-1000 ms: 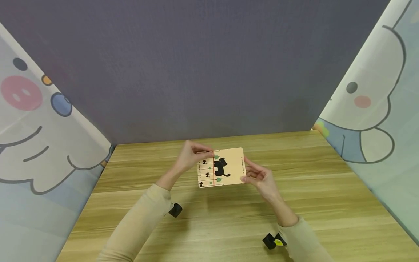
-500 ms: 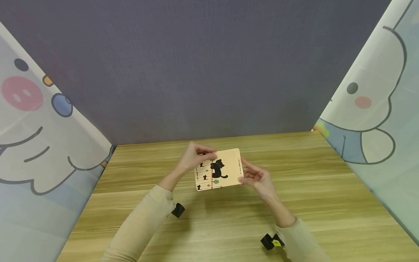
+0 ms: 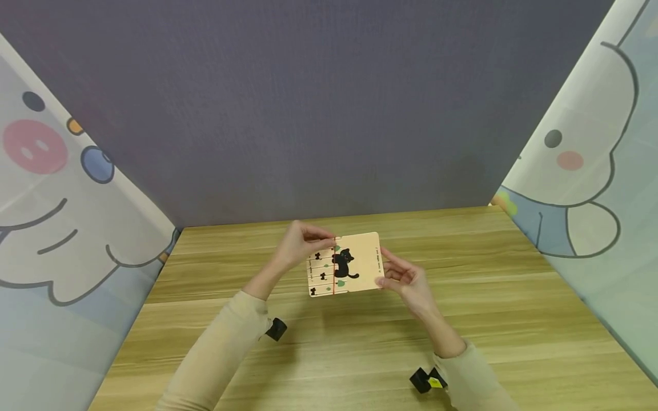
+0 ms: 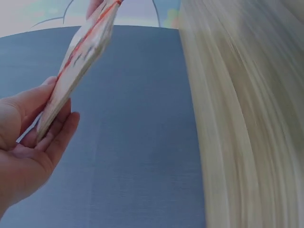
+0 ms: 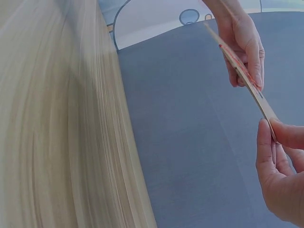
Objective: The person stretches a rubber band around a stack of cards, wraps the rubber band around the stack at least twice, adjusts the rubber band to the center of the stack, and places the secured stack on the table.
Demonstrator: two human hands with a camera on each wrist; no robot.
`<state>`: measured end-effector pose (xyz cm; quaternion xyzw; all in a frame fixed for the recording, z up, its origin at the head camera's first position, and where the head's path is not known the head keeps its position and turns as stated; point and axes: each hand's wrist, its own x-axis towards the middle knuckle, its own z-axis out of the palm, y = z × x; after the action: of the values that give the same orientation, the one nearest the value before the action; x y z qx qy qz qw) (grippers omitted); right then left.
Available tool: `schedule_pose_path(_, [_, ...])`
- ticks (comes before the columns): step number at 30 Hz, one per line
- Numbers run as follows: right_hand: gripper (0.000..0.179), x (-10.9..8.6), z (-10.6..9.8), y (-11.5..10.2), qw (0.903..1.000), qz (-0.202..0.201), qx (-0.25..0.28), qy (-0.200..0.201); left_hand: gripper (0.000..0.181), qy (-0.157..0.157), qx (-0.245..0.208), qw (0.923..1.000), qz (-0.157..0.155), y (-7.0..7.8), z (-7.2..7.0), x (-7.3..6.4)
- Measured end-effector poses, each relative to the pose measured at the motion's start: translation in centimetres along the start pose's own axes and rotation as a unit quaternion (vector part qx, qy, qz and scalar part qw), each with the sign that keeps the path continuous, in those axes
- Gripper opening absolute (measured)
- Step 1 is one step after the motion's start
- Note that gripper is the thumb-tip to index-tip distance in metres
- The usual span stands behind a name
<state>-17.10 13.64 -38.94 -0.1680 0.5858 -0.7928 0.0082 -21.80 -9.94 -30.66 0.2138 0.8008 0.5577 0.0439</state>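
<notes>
A thin cream notebook (image 3: 366, 260) with a black cat, smaller cats and green leaf shapes printed on it is held up over the table, slightly tilted. A red elastic band (image 3: 334, 279) runs across its cover. My left hand (image 3: 302, 244) pinches the far edge near the band, thumb on the cover. At the opposite end, my right hand (image 3: 410, 281) pinches the short side between thumb and fingers. Seen nearly edge-on, the notebook (image 4: 78, 66) looks slim in the left wrist view. The right wrist view has the right hand (image 5: 287, 175) gripping its near end.
Under the hands lies a wood-grain table (image 3: 339, 354). A dark grey panel (image 3: 329, 114) stands along its back edge, and cartoon-printed cloths (image 3: 576, 160) flank both sides. Small black devices (image 3: 421, 379) sit by the wrists at the sleeves.
Both hands and the notebook have shifted slightly left since a second ago. The notebook dipped a little midway and rose slightly again. Both grips look the same.
</notes>
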Motion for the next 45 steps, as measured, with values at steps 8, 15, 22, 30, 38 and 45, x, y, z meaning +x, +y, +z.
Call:
schedule_pose_path(8, [0.062, 0.0, 0.1, -0.1, 0.9998, 0.013, -0.018, 0.003, 0.016, -0.012, -0.014, 0.9997, 0.015, -0.8, 0.6, 0.4])
schedule_pose_path(15, [0.062, 0.2, 0.1, 0.0, 0.9998, 0.008, -0.018, 0.006, 0.018, -0.003, 0.008, 0.9995, 0.029, -1.9, 0.7, 0.9])
schedule_pose_path(22, [0.061, 0.2, 0.0, 0.0, 0.9999, 0.003, -0.015, 0.004, 0.015, 0.036, 0.031, 0.9967, 0.066, -1.5, 0.5, 0.8])
schedule_pose_path(30, [0.061, 0.2, -0.3, 0.3, 0.9998, -0.015, -0.003, 0.009, 0.012, 0.091, 0.051, 0.9881, 0.113, 1.0, 0.6, -0.5])
schedule_pose_path(38, [0.061, 1.0, -2.3, 3.1, 0.9956, -0.079, 0.044, -0.026, 0.014, 0.170, 0.033, 0.9744, 0.144, 0.0, 0.7, -1.8])
schedule_pose_path(45, [0.060, 0.6, -0.8, 0.2, 0.9989, -0.040, 0.007, 0.022, 0.015, 0.207, -0.017, 0.9692, 0.132, 2.4, 1.4, -3.9])
